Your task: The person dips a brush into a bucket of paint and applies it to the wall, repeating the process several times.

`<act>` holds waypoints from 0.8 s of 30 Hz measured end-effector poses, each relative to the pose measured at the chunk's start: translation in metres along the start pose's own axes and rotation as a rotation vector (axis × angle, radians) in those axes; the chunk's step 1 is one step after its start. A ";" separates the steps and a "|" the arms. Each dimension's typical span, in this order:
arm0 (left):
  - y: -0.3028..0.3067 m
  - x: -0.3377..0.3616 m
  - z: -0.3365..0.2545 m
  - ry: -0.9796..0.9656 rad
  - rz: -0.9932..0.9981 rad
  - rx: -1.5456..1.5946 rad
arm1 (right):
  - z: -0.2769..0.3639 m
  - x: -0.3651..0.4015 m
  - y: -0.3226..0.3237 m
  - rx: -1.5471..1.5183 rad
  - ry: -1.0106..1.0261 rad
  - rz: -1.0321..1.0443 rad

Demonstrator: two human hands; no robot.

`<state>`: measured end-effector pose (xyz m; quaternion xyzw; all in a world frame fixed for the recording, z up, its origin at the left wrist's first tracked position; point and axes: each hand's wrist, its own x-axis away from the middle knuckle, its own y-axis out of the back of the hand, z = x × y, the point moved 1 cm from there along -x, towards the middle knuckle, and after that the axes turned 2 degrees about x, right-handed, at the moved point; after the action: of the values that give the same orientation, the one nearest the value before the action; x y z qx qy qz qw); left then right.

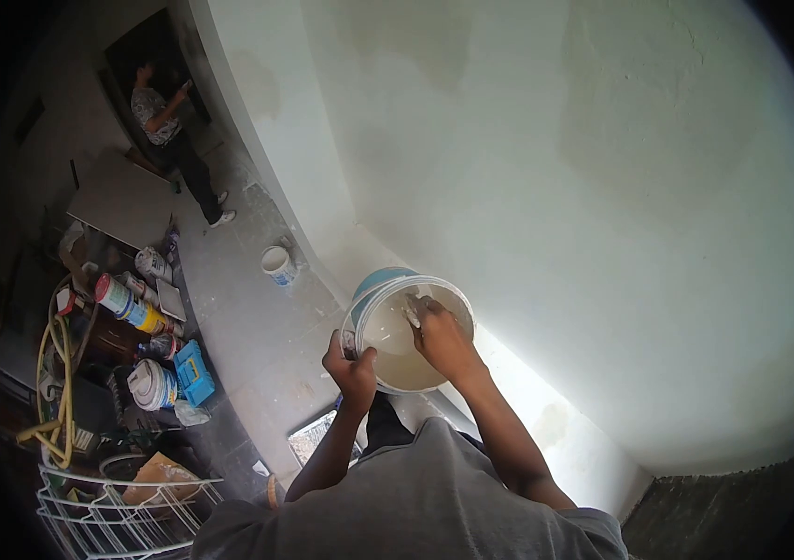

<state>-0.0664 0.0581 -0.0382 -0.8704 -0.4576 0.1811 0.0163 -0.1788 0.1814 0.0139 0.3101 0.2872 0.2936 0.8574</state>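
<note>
In front of my body is a bucket (383, 277) with a light-blue outside and a white rim, its open top tilted towards me. Pale, creamy paste or paint (401, 367) coats the inside. My left hand (352, 370) is closed on the bucket's left edge, thumb over the rim. Reaching inside the bucket, my right hand (443, 338) is closed around a small whitish, smeared tool (413, 311). Most of that tool is hidden by the fingers, so its exact kind does not show.
A pale wall with damp-looking patches (658, 112) rises on the right. A second white bucket (277, 265) stands on the floor ahead. Along the left are paint containers (121, 297), a blue toolbox (194, 373), a yellow hose (65, 392) and a white wire rack (117, 509). Another person (173, 131) stands further off.
</note>
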 end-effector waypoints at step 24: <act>-0.020 -0.002 -0.003 0.117 0.036 -0.047 | -0.017 0.019 -0.008 -0.025 -0.057 0.024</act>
<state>-0.0826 0.0686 -0.0312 -0.8877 -0.4443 0.1193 0.0194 -0.1751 0.1953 -0.0090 0.3109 0.2550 0.2984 0.8656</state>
